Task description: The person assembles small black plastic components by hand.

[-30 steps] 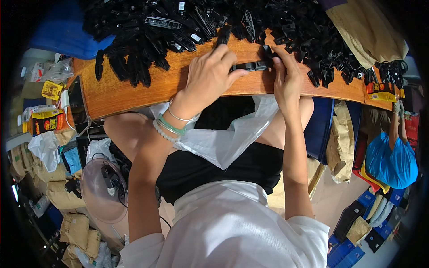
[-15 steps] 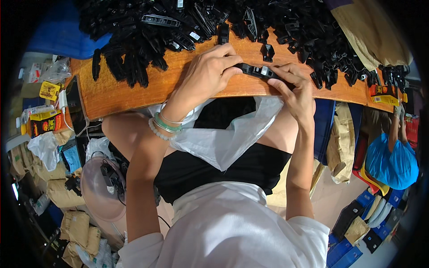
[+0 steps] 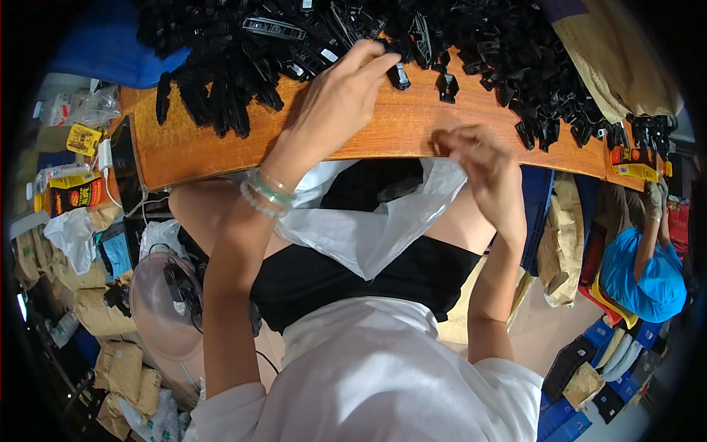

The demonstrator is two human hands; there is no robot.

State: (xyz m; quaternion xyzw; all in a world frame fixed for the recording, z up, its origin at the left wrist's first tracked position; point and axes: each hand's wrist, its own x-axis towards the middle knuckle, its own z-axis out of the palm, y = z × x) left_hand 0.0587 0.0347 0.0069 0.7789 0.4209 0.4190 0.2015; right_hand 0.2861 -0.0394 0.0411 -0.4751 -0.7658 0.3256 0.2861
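My left hand [image 3: 342, 96] reaches over the table to the near edge of the heap. Its fingers are closed on the far part of a small black plastic part [image 3: 399, 76], whose near end shows beyond the fingertips. My right hand [image 3: 482, 158] hovers at the table's front edge, fingers bent and smeared by motion; no part can be made out in it. In my lap a white plastic bag [image 3: 353, 239] lies spread, with dark contents [image 3: 372, 184] inside. A separate black part [image 3: 447, 87] lies on the wood to the right of my left hand.
Heaps of black plastic parts [image 3: 221, 66] cover the far side of the wooden table [image 3: 221, 158]. A tan sack [image 3: 615, 59] hangs at the far right. A pink tub [image 3: 166, 306] stands at left. Another person in blue [image 3: 644, 276] works at the right.
The long black part that both hands held is out of them. My left hand has moved away toward the heap and onto another part; my right hand has drawn back toward me.
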